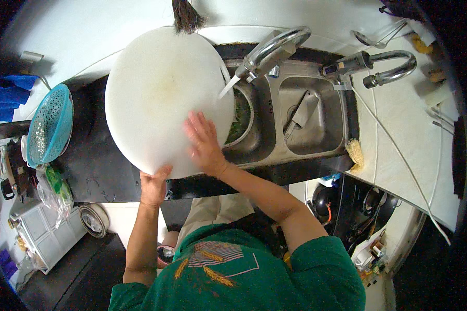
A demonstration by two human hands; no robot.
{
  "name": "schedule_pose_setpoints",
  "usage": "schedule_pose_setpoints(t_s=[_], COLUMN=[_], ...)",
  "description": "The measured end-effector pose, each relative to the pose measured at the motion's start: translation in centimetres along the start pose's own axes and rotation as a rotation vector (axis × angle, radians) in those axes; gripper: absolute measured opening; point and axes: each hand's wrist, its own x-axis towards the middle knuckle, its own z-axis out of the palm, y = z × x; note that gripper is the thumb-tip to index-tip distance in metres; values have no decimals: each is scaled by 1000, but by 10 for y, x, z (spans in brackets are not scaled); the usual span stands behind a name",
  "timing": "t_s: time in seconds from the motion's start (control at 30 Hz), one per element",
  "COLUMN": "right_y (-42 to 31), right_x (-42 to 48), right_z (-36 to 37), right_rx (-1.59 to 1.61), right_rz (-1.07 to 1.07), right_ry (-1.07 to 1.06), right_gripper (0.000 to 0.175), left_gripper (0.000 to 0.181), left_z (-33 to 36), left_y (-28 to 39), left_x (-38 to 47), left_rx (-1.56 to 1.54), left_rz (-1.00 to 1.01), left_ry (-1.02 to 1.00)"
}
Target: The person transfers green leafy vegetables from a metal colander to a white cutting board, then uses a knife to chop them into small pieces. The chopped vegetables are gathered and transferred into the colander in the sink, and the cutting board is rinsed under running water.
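Note:
A large round white cutting board (159, 93) is tilted over the black counter and the left part of the sink. My left hand (154, 186) grips its near edge, thumb on the upper face. Flat against the board's face lies my right hand (202, 142), slightly blurred, with the fingers spread. Water (229, 86) runs from the chrome faucet (276, 46) onto the board's right side. Partly hidden under the board, a round basin (250, 126) with green leaves (237, 110) stands in the left sink bowl.
A cleaver (306, 110) lies in the right sink bowl (330, 132). Another faucet (393, 58) rises behind it. A loofah (355, 153) sits at the sink's right corner. At left are a teal basket (50, 124) and a plastic bag (56, 186). Dark bristles (186, 17) hang above the board.

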Motion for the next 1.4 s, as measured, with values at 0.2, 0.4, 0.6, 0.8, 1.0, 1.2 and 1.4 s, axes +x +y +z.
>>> schedule_pose_setpoints(t_s=[0.2,0.4,0.6,0.8,1.0,1.2,1.4], right_y=[154,150,33,140,21,83,134], right_x=[11,108,131,2,25,13,31], right_z=[-1,-22,-24,-27,-48,-19,-40], right_rx=[-214,-190,-41,25,79,58,-255], right_rz=[261,275,-198,104,-121,-129,263], right_ry=[286,69,93,117,67,39,-44], right_gripper=[52,56,63,53,52,54,52], left_gripper=[40,39,24,24,20,31,51], left_z=[2,16,39,29,31,31,11], left_y=[15,15,14,32,21,32,39], left_x=[-16,-15,-14,-11,-13,-24,-30], left_rx=[-108,-103,-30,4,-59,-91,-229], left_rz=[-103,-248,-180,-85,-71,-110,-237], left_ry=[-27,-73,-98,-52,-70,-3,49])
